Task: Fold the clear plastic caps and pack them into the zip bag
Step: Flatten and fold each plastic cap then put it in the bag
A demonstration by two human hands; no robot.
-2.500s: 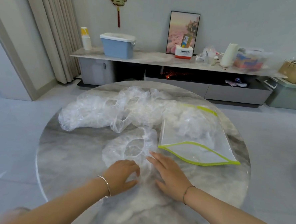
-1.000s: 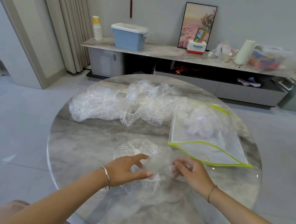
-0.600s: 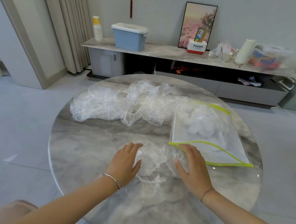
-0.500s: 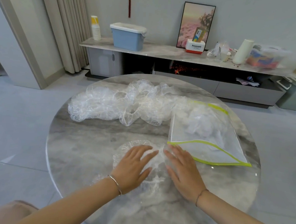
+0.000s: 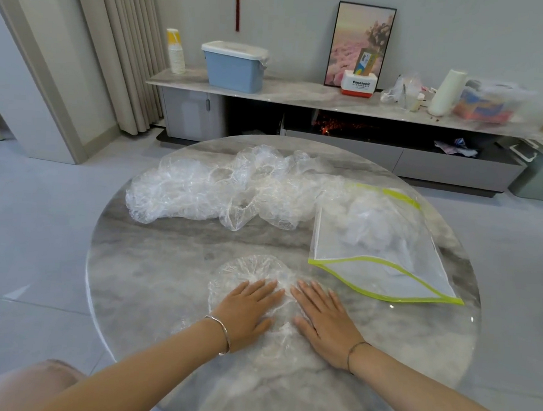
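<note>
Only readable writing: "Panasonic" on a white-and-red box on the far sideboard. Round grey marble table: pile of clear caps far left, one cap flattened near centre, zip bag with yellow-green edging at right, near mouth gaping, crumpled plastic inside. Left hand and right hand press flat on the cap, fingers straight, barely spread. Far room: curtain, cup stack, blue bin, framed picture, paper roll.

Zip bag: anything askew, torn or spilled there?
Nothing stands out. The zip bag lies on the table, its green-edged mouth gaping toward the person. No tear or spill visible. The left hand and right hand press one cap flat nearby.
</note>
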